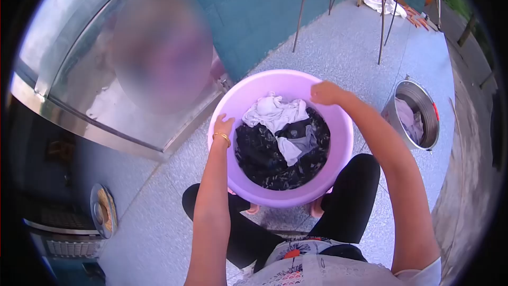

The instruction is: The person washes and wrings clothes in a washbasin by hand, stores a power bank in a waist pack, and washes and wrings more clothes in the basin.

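Observation:
A wide pink-purple basin (338,167) stands in front of me between my knees, raised on pink legs. Dark water and dark cloth fill its lower part, with white laundry (272,112) bunched on top and a grey-white piece lying toward the middle. My left hand (223,125), with a gold bracelet at the wrist, is closed over the basin's left rim. At the upper right rim, my right hand (326,94) has its fingers curled over the edge. Neither hand touches the laundry.
To the right, a metal bucket (391,116) holds pale cloth. A glass-and-metal door (143,145) is at left, with a blurred area over it. Thin poles (381,32) stand near the teal wall (254,10). A round tray (97,214) sits at lower left.

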`<state>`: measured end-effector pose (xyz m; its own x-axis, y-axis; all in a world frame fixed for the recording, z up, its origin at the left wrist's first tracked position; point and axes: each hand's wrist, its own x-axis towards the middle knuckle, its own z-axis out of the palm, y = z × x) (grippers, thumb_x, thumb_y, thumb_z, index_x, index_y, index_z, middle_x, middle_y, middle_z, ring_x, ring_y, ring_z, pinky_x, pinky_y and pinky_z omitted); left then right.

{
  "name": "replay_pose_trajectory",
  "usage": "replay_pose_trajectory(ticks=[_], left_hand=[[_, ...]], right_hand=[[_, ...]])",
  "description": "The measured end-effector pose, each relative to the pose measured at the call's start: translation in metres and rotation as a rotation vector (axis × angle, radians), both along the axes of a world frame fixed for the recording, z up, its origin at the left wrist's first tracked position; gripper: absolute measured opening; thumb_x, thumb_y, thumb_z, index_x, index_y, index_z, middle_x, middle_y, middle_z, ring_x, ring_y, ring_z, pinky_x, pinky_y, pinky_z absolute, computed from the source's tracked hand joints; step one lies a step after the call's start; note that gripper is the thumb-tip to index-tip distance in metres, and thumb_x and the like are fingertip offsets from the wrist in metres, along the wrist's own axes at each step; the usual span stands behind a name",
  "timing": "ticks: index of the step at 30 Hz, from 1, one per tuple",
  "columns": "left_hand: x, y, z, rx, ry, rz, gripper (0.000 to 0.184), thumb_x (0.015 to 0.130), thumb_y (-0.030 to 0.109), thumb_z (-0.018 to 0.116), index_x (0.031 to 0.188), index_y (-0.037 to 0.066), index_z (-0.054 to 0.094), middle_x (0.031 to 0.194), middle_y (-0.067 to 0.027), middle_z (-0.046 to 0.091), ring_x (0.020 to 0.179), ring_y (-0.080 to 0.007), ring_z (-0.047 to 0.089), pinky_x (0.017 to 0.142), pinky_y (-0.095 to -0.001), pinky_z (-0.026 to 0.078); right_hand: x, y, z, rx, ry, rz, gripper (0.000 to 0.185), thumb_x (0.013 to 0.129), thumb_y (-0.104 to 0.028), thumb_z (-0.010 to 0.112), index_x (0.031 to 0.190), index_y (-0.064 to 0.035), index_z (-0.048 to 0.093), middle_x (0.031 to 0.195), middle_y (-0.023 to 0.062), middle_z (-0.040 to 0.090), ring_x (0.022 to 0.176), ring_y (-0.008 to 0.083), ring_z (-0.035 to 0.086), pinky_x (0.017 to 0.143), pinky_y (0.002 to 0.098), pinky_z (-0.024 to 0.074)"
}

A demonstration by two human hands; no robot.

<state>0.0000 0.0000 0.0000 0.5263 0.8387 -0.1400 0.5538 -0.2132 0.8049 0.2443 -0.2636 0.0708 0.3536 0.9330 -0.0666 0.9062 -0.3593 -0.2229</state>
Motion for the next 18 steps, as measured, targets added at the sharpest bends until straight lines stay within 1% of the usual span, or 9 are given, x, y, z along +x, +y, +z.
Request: replay_pose_trajectory(ticks=[2, 3, 7, 8, 10, 12, 14, 16, 18], left_hand=[[-0.002, 0.000, -0.006, -0.086, 0.034, -0.066, 0.050, 0.066, 0.023, 0.064, 0.109, 0.001, 0.050, 0.108, -0.0169, 0.053, 0.101, -0.0273, 0.050, 0.085, -0.0318, 0.038], [-0.006, -0.007, -0.030, -0.138, 0.065, -0.057, 0.050, 0.066, 0.023, 0.064, 0.109, 0.001, 0.050, 0.108, -0.0169, 0.053, 0.101, -0.0273, 0.050, 0.085, -0.0318, 0.038], [0.026, 0.010, -0.055, -0.126, 0.102, -0.067, 0.052, 0.069, 0.022, 0.061, 0.112, -0.002, 0.046, 0.108, -0.0172, 0.052, 0.101, -0.0245, 0.049, 0.084, -0.0305, 0.039], [0.032, 0.014, -0.068, -0.132, 0.111, -0.054, 0.052, 0.069, 0.022, 0.061, 0.112, -0.002, 0.046, 0.108, -0.0170, 0.052, 0.101, -0.0241, 0.049, 0.084, -0.0303, 0.039], [0.048, 0.022, -0.095, -0.149, 0.142, -0.065, 0.051, 0.068, 0.023, 0.061, 0.111, 0.000, 0.047, 0.108, -0.0176, 0.052, 0.102, -0.0270, 0.049, 0.086, -0.0320, 0.038], [0.061, 0.024, -0.115, -0.167, 0.174, -0.081, 0.051, 0.067, 0.025, 0.061, 0.110, 0.001, 0.049, 0.109, -0.0182, 0.052, 0.103, -0.0298, 0.048, 0.087, -0.0338, 0.037], [0.076, 0.022, -0.124, -0.026, 0.244, -0.158, 0.052, 0.067, 0.027, 0.060, 0.112, 0.002, 0.047, 0.109, -0.0182, 0.051, 0.104, -0.0310, 0.047, 0.088, -0.0350, 0.037], [0.087, 0.024, -0.126, -0.005, 0.295, -0.197, 0.053, 0.068, 0.028, 0.060, 0.113, 0.004, 0.046, 0.109, -0.0181, 0.051, 0.104, -0.0317, 0.046, 0.088, -0.0359, 0.036], [0.094, 0.034, -0.141, 0.017, 0.347, -0.234, 0.054, 0.068, 0.029, 0.060, 0.114, 0.005, 0.045, 0.109, -0.0180, 0.050, 0.104, -0.0324, 0.045, 0.088, -0.0369, 0.036]], right_hand=[[-0.009, -0.009, 0.002, -0.229, 0.036, 0.027, 0.020, 0.066, -0.026, 0.053, 0.065, -0.0067, 0.056, 0.068, 0.0137, 0.058, 0.068, 0.0304, 0.056, 0.061, 0.0397, 0.0427], [-0.016, -0.016, -0.009, -0.367, 0.111, 0.047, 0.019, 0.066, -0.025, 0.053, 0.064, -0.0066, 0.056, 0.067, 0.0135, 0.058, 0.069, 0.0307, 0.056, 0.061, 0.0398, 0.0427], [0.010, -0.010, -0.052, -0.385, 0.158, 0.028, 0.016, 0.066, -0.023, 0.053, 0.068, -0.0073, 0.056, 0.069, 0.0135, 0.058, 0.071, 0.0316, 0.055, 0.063, 0.0403, 0.0424], [0.013, -0.009, -0.065, -0.329, 0.194, 0.001, 0.017, 0.066, -0.022, 0.053, 0.074, -0.0074, 0.056, 0.073, 0.0136, 0.058, 0.074, 0.0315, 0.055, 0.066, 0.0397, 0.0422], [0.018, -0.007, -0.092, -0.286, 0.247, -0.028, 0.019, 0.067, -0.021, 0.053, 0.080, -0.0075, 0.056, 0.077, 0.0138, 0.058, 0.077, 0.0314, 0.055, 0.069, 0.0391, 0.0421], [0.022, -0.004, -0.123, -0.203, 0.298, -0.084, 0.027, 0.070, -0.020, 0.054, 0.094, -0.0067, 0.053, 0.089, 0.0160, 0.056, 0.086, 0.0316, 0.053, 0.076, 0.0384, 0.0405], [0.022, 0.002, -0.150, -0.226, 0.296, -0.139, 0.033, 0.071, -0.022, 0.054, 0.101, -0.0086, 0.051, 0.095, 0.0171, 0.054, 0.090, 0.0326, 0.051, 0.078, 0.0393, 0.0406], [0.021, 0.014, -0.176, -0.241, 0.291, -0.180, 0.039, 0.072, -0.023, 0.055, 0.108, -0.0106, 0.048, 0.101, 0.0181, 0.051, 0.094, 0.0337, 0.050, 0.079, 0.0401, 0.0408], [0.021, 0.023, -0.197, -0.114, 0.381, -0.243, 0.046, 0.073, -0.025, 0.054, 0.116, -0.0123, 0.041, 0.111, 0.0200, 0.042, 0.100, 0.0381, 0.045, 0.083, 0.0424, 0.0392]])
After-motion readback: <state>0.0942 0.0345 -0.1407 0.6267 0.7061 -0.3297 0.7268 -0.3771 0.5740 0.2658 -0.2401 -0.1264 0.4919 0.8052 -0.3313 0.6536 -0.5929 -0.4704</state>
